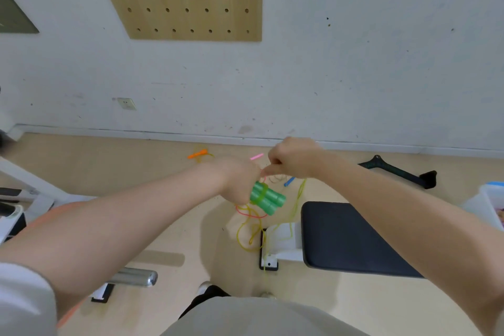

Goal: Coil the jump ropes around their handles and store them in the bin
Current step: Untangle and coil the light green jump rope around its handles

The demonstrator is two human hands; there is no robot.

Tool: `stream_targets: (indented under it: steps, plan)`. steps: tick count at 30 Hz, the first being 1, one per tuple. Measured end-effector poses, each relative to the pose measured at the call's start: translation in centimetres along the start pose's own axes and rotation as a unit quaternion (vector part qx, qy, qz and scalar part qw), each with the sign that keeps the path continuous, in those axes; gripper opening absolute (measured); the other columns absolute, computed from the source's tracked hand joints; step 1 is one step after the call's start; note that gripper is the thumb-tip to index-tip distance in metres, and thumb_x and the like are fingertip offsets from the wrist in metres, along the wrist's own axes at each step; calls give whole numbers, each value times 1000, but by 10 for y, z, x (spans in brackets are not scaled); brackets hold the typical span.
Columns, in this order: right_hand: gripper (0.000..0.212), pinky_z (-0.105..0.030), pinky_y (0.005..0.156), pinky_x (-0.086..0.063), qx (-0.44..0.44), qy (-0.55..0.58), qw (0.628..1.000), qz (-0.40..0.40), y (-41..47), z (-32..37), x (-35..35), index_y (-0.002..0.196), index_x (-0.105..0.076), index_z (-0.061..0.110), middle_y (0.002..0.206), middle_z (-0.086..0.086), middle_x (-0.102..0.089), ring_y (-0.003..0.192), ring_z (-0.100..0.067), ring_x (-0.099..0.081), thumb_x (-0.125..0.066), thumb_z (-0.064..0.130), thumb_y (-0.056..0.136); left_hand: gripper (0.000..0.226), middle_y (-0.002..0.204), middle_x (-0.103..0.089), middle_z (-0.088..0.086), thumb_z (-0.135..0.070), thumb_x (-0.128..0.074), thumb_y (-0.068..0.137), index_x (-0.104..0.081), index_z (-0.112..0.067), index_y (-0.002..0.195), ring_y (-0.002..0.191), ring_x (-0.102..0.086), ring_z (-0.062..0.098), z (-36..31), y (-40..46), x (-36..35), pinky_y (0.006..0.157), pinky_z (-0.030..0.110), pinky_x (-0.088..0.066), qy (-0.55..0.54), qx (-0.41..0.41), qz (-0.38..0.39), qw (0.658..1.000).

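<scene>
Left hand point(240, 185) grips green handles point(268, 198); right hand point(293, 159) pinches the yellow-green rope point(297, 196) (coiling step); next, wrap remaining slack.

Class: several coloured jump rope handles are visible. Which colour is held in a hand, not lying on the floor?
The green plastic handles, gripped together in the left hand. The orange handle, pink handle and blue handle lie on the floor.

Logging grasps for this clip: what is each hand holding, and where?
Left hand grips the green handles at their upper end; right hand pinches the yellow-green rope just above them.
</scene>
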State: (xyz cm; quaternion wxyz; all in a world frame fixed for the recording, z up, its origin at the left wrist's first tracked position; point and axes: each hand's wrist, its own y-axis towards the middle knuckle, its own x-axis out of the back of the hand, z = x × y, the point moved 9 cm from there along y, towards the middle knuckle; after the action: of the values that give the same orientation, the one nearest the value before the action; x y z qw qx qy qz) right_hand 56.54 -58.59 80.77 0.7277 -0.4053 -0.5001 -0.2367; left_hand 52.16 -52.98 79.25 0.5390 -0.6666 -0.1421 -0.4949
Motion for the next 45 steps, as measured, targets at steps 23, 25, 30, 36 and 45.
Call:
stream_targets:
  steps: [23,25,30,36,45]
  plan:
    - [39,-15,43,-23,6,487,869,80,-22,18,-54,62,-38,16,51,9,-34,42,-4,-28,-44,31,97,30,39,-29,-4,8,-48,75,-38,-15,59,35,-22,10,28,-13,18,39,16,-14,-483,20,-10,875]
    - [32,-20,51,-33,5,361,929,84,-17,10,-55,60,-36,25,59,10,-35,56,-9,-38,-53,28,88,23,46,-37,-2,-1,-55,73,-42,-16,60,40,-30,14,18,-13,13,40,19,-20,-357,24,9,934]
    - [42,-28,63,-31,15,60,998,-4,-8,0,-6,59,-29,24,66,6,-37,80,-20,-42,-43,34,97,20,59,-42,2,-14,-53,81,-42,-14,64,49,-39,15,-7,-12,2,43,25,-29,-46,4,30,998]
    - [36,-24,48,-23,13,-38,994,-104,-15,18,41,57,-33,16,64,0,-34,77,-27,-45,-44,26,90,16,62,-44,4,-11,-50,83,-51,-7,67,55,-44,20,1,-2,-12,44,26,-27,-15,33,43,998]
    - [31,-26,61,-34,60,226,972,-37,-23,37,-11,74,-48,10,73,-5,-47,67,-17,-44,-32,18,99,22,54,-31,4,-7,-59,66,-49,-13,85,45,-22,16,58,15,-20,46,19,-15,-489,142,-34,860]
